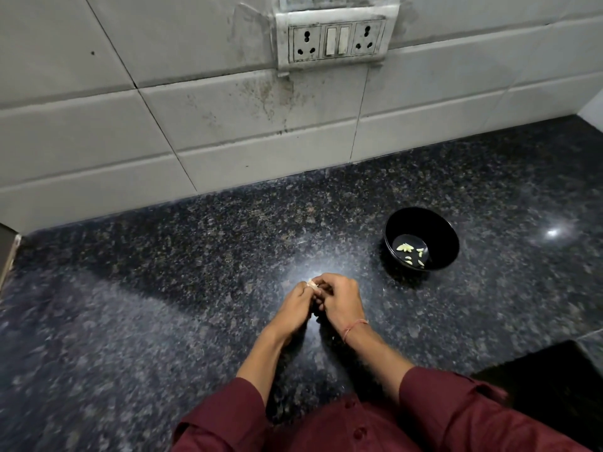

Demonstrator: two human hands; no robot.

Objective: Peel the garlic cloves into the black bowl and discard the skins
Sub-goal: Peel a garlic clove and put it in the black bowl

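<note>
My left hand (295, 308) and my right hand (339, 301) are pressed together above the dark granite counter (163, 288), fingers curled around a garlic clove (311, 284) whose pale tip shows at the fingertips. Most of the clove is hidden by my fingers. The black bowl (439, 233) stands on the counter to the right and a little beyond my hands, with several peeled cloves (411, 252) lying in its bottom.
A tiled wall (228, 125) with a socket and switch panel (336, 37) rises behind the counter. The counter's front edge drops off at the lower right (538, 370). My maroon sleeves fill the bottom of the view.
</note>
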